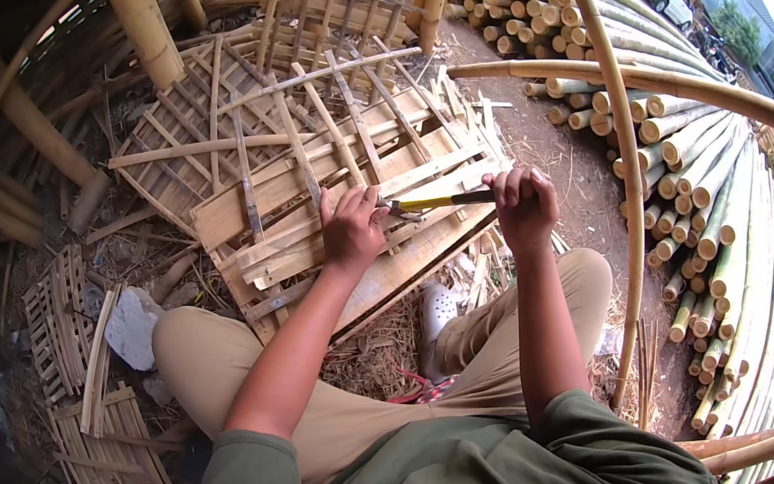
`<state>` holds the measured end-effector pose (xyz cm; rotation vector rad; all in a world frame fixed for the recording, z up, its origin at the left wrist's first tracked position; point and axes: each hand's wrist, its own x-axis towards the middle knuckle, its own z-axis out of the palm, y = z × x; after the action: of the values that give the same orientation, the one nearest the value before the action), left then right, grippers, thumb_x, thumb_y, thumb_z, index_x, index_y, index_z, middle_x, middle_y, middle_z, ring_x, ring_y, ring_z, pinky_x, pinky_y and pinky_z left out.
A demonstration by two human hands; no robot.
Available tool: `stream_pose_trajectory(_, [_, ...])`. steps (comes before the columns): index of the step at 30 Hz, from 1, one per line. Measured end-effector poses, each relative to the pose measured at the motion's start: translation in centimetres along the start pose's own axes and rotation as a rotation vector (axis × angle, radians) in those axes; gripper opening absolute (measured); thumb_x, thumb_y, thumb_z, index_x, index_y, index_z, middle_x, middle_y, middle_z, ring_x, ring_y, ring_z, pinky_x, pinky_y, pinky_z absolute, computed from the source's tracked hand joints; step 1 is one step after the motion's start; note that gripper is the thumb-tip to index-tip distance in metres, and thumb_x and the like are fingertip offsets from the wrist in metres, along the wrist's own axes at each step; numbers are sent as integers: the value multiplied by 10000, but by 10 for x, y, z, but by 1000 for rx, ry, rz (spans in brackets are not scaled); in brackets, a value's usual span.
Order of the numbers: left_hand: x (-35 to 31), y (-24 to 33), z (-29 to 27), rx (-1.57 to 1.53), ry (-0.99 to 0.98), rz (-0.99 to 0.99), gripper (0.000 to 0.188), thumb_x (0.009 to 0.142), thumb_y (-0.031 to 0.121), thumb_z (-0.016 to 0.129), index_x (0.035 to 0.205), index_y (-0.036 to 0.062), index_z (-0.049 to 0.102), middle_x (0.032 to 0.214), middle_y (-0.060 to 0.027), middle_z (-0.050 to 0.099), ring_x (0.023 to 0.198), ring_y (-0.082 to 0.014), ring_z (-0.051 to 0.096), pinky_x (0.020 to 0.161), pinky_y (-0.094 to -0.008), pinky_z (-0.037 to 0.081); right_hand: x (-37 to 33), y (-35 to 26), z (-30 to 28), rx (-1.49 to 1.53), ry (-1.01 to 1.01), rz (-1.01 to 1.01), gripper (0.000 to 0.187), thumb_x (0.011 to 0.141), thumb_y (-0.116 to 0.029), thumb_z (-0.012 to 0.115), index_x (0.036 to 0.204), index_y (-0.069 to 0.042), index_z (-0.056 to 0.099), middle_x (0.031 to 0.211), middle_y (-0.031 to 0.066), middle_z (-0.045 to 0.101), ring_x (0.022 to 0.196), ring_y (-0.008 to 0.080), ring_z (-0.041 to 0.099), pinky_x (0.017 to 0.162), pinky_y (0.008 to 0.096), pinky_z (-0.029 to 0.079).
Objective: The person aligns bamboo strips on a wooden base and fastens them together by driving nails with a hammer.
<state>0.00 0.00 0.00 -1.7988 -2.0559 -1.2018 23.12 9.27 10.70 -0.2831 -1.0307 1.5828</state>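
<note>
In front of my lap, my right hand (522,197) is closed around the dark end of a hammer (431,202) with a yellow and black handle. The hammer lies nearly level and points left, its metal head against the fingertips of my left hand (353,229). Those fingers are curled and pinched together; what they hold, if anything, is hidden. Beneath both hands are pale wooden slats (292,247) laid across a wide wooden board (363,281). Thin strips cross the far part of this slatted work.
More slatted wooden panels (173,139) are stacked beyond. Bamboo posts (143,32) stand at the back, and a curved bamboo pole (629,153) rises on my right. Cut bamboo poles (702,182) are piled farther right. A pale stone block (130,328) sits beside my left knee.
</note>
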Motion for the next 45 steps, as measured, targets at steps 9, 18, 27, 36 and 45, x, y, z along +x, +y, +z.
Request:
stream_pose_trajectory(9, [7, 15, -5, -2, -1, 7, 355, 951, 303, 618, 1204, 63, 683, 1131, -141, 703, 1171, -266, 618, 1113, -614, 293, 27, 0, -26, 107, 162, 107, 354, 942, -232, 441, 627, -151, 301, 569, 7, 264, 572, 171, 290, 647, 382, 357])
stream_pose_trajectory(18, [6, 4, -2, 16, 38, -22, 307, 979, 316, 552, 1144, 95, 688, 1100, -76, 722, 1228, -264, 581, 1119, -664, 227, 54, -4, 7, -95, -7, 170, 388, 967, -219, 448, 618, -123, 309, 553, 26, 295, 544, 188, 334, 623, 408, 400])
stream_pose_trajectory(27, [8, 6, -11, 28, -36, -103, 299, 989, 274, 536, 1162, 82, 687, 1156, -80, 710, 1255, -267, 570, 1140, -631, 241, 65, -7, 55, -250, -34, 187, 370, 973, -141, 490, 628, -86, 369, 534, 38, 350, 483, 187, 361, 583, 411, 429])
stream_pose_trajectory(36, [6, 3, -14, 58, -126, -188, 372, 963, 324, 586, 1237, 85, 667, 1234, -115, 680, 1275, -252, 560, 1173, -598, 222, 71, -1, 82, -300, -170, 203, 379, 986, -105, 515, 616, -44, 459, 540, 13, 409, 480, 125, 375, 514, 313, 390])
stream_pose_trajectory(45, [7, 3, -18, 47, -166, -211, 455, 910, 373, 676, 1262, 86, 665, 1258, -139, 668, 1259, -246, 578, 1186, -549, 230, 70, 4, 93, -359, -230, 195, 359, 995, -107, 532, 647, -43, 469, 558, 4, 438, 483, 101, 384, 492, 288, 356])
